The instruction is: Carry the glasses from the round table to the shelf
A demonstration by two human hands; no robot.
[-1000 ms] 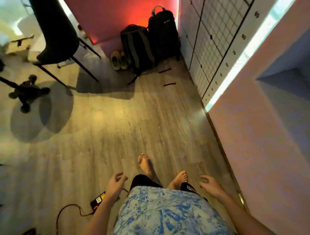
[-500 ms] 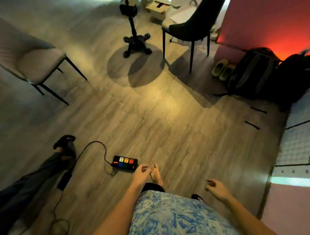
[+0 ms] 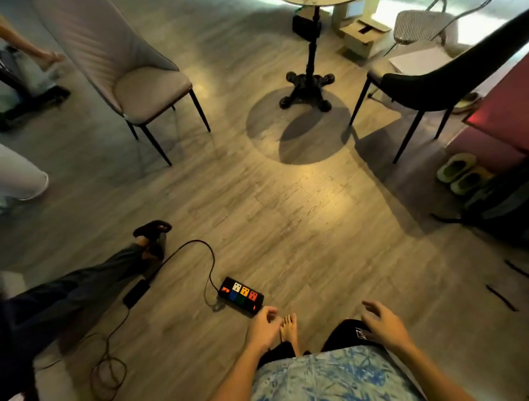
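The round table point(image 3: 312, 3) stands far ahead on a black pedestal; only the near rim of its top shows at the upper edge. No glasses are visible, and the shelf is out of view. My left hand point(image 3: 264, 326) hangs low at my side, fingers loosely curled, holding nothing. My right hand point(image 3: 385, 323) hangs on the other side, fingers apart and empty. Both are over the wooden floor, well short of the table.
A beige chair point(image 3: 137, 77) stands left of the table, a black chair point(image 3: 429, 83) right. A power strip point(image 3: 242, 294) with a cable lies by my left foot. Another person's leg point(image 3: 86, 283) stretches in from the left. Slippers point(image 3: 458, 174) and a backpack point(image 3: 503, 211) sit at right.
The view has swung left from the wall and backpacks to the round table and chairs. Both hands stay low and empty at my sides.
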